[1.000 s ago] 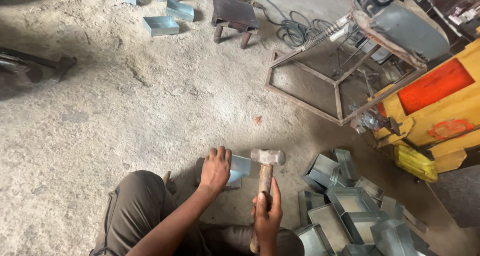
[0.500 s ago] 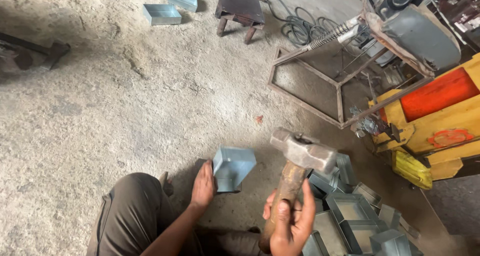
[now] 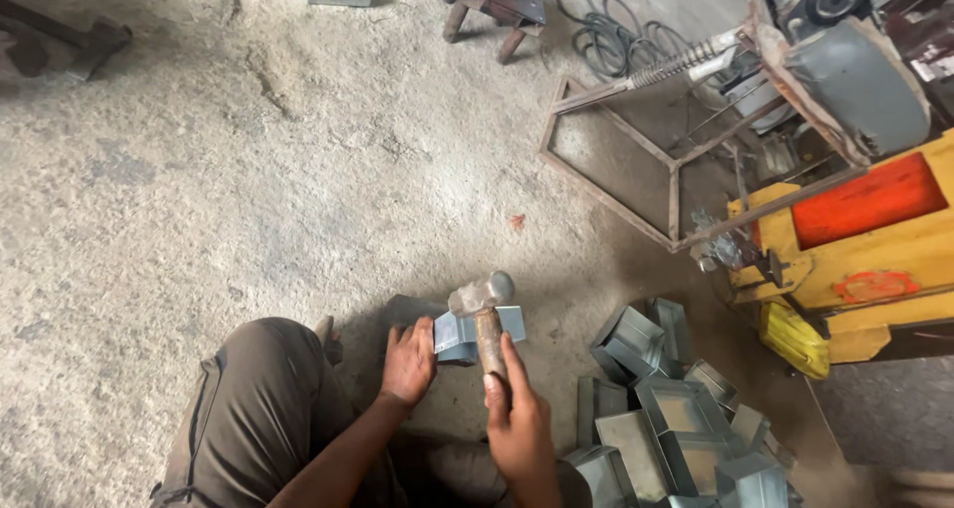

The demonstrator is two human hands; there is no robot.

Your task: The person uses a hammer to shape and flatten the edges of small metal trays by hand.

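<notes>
Workpiece: a small folded sheet-metal box (image 3: 467, 334) is sitting on the concrete floor (image 3: 248, 190) at lower centre of the frame, just ahead of the person's knee (image 3: 268, 369); its pale grey faces are catching the light
Hammer: a hammer (image 3: 484, 309) with a heavy steel head and worn wooden handle is lying right over the box; the head is looking to be touching its top edge
Risk: I'm judging the steadying fingers to be sitting very near the hammer head; a glancing blow off the slanted sheet could be skidding onto them, or kicking the light box sideways; the cut edges could be nicking skin too
Left hand: the left hand (image 3: 407, 364) is pressing flat on the box's near-left side; fingers are lying close together and pointing up the frame; forearm is angling in from the bottom
Right hand: the right hand (image 3: 515, 419) is wrapping the handle low down; fingers are curling round it, index finger running along the wood; wrist is sitting straight
Surroundings: a heap of similar metal boxes (image 3: 666, 409) is piling up at lower right; a welded steel frame (image 3: 646, 160) and a yellow machine (image 3: 855, 230) are filling the right side
</notes>
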